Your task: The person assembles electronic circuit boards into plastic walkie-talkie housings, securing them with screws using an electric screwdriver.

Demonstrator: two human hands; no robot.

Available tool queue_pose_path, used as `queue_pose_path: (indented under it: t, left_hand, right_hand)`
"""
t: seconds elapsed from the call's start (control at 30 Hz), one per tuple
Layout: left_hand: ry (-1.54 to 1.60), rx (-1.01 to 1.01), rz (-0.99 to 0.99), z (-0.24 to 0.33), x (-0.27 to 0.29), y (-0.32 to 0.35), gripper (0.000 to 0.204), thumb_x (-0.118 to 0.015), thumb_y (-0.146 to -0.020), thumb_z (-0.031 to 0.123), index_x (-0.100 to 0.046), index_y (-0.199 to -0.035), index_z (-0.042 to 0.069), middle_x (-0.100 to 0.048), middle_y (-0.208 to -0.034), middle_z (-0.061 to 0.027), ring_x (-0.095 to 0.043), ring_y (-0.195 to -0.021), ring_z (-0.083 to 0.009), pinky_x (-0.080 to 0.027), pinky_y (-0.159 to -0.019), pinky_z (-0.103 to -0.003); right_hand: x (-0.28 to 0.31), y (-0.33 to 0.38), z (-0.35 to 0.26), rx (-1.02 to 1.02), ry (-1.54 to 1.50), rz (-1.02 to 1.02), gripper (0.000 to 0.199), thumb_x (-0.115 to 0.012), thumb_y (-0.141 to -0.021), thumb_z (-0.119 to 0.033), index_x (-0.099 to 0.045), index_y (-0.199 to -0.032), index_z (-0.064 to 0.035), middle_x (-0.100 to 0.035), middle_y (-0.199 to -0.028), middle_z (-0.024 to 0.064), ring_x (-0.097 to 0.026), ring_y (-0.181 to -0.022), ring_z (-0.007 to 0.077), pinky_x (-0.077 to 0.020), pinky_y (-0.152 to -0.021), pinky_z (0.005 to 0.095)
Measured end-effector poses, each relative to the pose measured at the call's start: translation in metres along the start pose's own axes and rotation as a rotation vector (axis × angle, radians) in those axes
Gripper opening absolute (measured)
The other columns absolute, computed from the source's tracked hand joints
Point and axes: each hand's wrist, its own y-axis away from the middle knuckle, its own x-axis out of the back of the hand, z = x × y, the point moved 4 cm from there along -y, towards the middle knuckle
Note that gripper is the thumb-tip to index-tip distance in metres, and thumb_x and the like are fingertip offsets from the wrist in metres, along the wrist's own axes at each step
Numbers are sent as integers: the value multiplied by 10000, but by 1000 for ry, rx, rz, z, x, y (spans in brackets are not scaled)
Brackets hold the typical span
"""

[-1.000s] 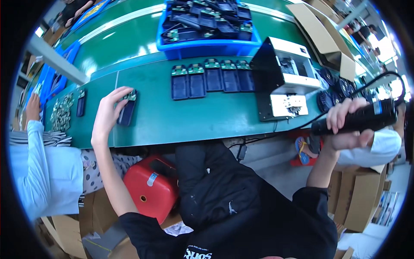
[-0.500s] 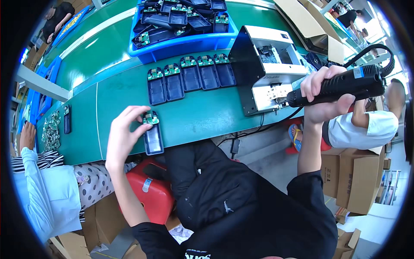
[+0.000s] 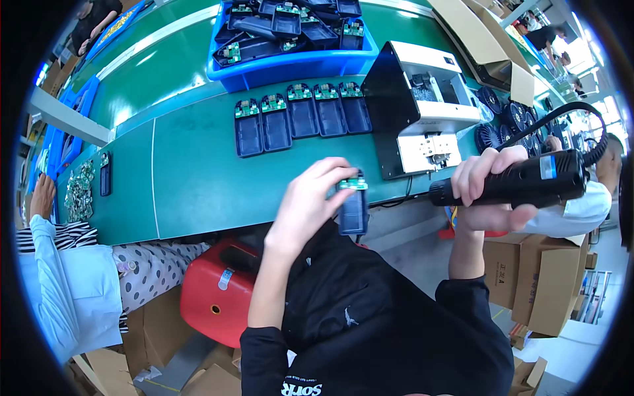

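Observation:
Between thumb and fingers, my left hand [image 3: 310, 201] pinches the circuit-board end of a dark blue plastic housing [image 3: 353, 212], held at the bench's front edge. My right hand [image 3: 492, 185] is wrapped round a black electric screwdriver [image 3: 528, 181] with a coiled cable, its nose pointing left. Just beyond that nose stands a black-and-white screw feeder [image 3: 416, 105], with a metal plate low on its front. Behind my left hand, several similar housings [image 3: 300, 115] with green boards lie in a row on the green bench.
A blue bin [image 3: 297, 66] full of housings stands behind the row. Loose circuit boards [image 3: 80, 191] and a single housing [image 3: 105, 173] lie at the left, near a co-worker's hand [image 3: 43, 196]. Black round parts [image 3: 515, 119] and an open carton [image 3: 482, 46] sit beyond the feeder.
My left hand has carried the housing rightward along the bench edge. The screwdriver has come away from the feeder's front plate and sits lower, nearer to me.

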Motion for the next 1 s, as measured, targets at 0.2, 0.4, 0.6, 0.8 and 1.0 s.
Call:
queue_pose_path:
  t: [0.2, 0.4, 0.6, 0.8, 1.0]
  left_hand:
    - [34, 18, -58, 8, -18, -7, 292, -771, -765, 37, -682, -1043, 32, -646, -1062, -92, -642, -1009, -291, -522, -869, -364]
    - [37, -38, -53, 8, -21, -9, 296, -772, -753, 33, -662, -1028, 38, -615, -1038, -74, -625, -977, -282, -525, -829, -379]
    - [48, -16, -72, 9, -19, -9, 302, -777, -749, 40, -661, -1029, 34, -613, -1037, -71, -622, -979, -281, -526, -827, -382]
    - [53, -39, -76, 5, -21, -9, 309, -783, -744, 50, -661, -1028, 35, -608, -1033, -68, -616, -983, -279, -521, -832, -387]
    - [50, 25, -113, 9, -21, -13, 295, -782, -743, 30, -661, -1012, 30, -627, -1051, -84, -626, -1000, -292, -517, -857, -372]
  right_hand:
    - [-32, 4, 21, 75, -88, -138, 825, -637, -748, -803, -399, -1011, -58, -462, -642, 26, -458, -466, 109, -413, -425, 238]
    - [-45, 9, 37, -132, 66, -104, 842, -627, -738, -819, -395, -1016, -60, -474, -652, 36, -489, -487, 115, -449, -460, 244]
    - [-47, 10, 43, -152, 89, -214, 822, -611, -761, -810, -393, -1016, -60, -473, -653, 38, -493, -496, 115, -453, -467, 245]
    - [-46, 11, 40, -119, 87, -163, 808, -600, -772, -807, -393, -1013, -63, -472, -649, 37, -488, -496, 115, -455, -470, 245]
    - [-47, 12, 38, -138, 108, -134, 807, -589, -778, -810, -395, -1015, -63, -473, -648, 37, -486, -494, 115, -454, -467, 242]
